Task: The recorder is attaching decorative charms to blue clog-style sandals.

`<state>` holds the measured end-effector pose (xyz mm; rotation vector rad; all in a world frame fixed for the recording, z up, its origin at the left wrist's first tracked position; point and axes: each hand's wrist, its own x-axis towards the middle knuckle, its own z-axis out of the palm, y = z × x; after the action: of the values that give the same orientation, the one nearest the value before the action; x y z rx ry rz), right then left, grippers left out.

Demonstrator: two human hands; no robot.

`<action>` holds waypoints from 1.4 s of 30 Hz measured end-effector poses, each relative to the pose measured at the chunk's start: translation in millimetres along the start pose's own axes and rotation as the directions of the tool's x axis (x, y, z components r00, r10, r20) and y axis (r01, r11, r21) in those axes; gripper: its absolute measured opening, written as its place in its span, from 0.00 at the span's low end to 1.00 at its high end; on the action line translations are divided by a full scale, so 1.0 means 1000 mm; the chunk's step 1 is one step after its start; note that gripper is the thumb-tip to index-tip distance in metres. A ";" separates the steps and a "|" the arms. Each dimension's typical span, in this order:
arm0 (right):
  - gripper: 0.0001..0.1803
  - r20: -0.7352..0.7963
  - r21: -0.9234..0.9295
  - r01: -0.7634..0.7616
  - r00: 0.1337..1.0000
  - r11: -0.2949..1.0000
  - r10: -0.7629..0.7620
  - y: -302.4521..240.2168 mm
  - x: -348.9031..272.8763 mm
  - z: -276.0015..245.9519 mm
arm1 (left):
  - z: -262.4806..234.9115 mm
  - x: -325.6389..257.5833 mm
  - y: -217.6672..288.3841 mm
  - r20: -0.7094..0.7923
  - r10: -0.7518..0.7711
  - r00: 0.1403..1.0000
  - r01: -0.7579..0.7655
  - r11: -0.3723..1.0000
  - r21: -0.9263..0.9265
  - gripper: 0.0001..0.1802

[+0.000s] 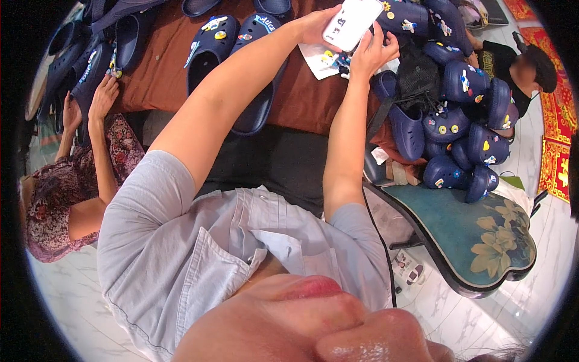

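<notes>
My left hand (318,27) grips the left side of a phone (354,23) with a bright white screen and small dark pictures on it. At the phone's lower right edge is my right hand (372,53), its thumb and a finger against the phone and its other fingers partly curled. Just below the phone, a white sheet (310,59) lies on the brown cloth with small colourful shoe charms (333,60) on it. Left of my forearm are navy clogs (210,45) with charms, partly hidden by my arm.
More navy clogs (470,81) are heaped at the right beside a black mesh bag (417,84). A teal floral chair (476,232) stands below. Another person's hands (104,93) touch a clog at the left; another person (512,72) sits far right.
</notes>
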<state>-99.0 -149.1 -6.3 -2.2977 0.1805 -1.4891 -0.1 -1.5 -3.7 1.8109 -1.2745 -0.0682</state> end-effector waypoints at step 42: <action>0.17 0.000 -0.021 -0.023 1.000 1.000 0.023 -0.010 0.000 -0.001 | -0.001 0.000 0.004 0.122 -0.162 0.979 0.202 0.739 -0.642 0.38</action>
<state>-101.1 -140.8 -1.6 -2.3044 0.2224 -1.4828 -2.3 -1.4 -0.7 1.3068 -0.9342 -0.6114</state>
